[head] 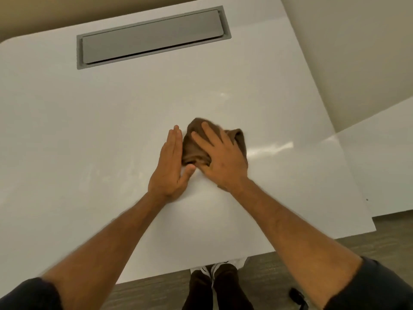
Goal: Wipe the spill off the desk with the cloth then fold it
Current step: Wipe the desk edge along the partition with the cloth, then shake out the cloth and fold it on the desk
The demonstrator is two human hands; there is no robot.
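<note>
Fingers of the right hand (220, 156) lie spread and flat on the bunched brown cloth (194, 151), pressing it to the white desk (89, 130); left hand (171, 168) stands on edge just beside the cloth's left side, fingers straight and together, thumb near its lower corner; a grey cable hatch (153, 36) sits well beyond, near the desk's far edge.

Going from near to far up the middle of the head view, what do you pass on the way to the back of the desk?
Shoes on the floor → near desk edge → left hand and right hand, side by side → brown cloth under the right hand → bare desk → grey cable hatch.
</note>
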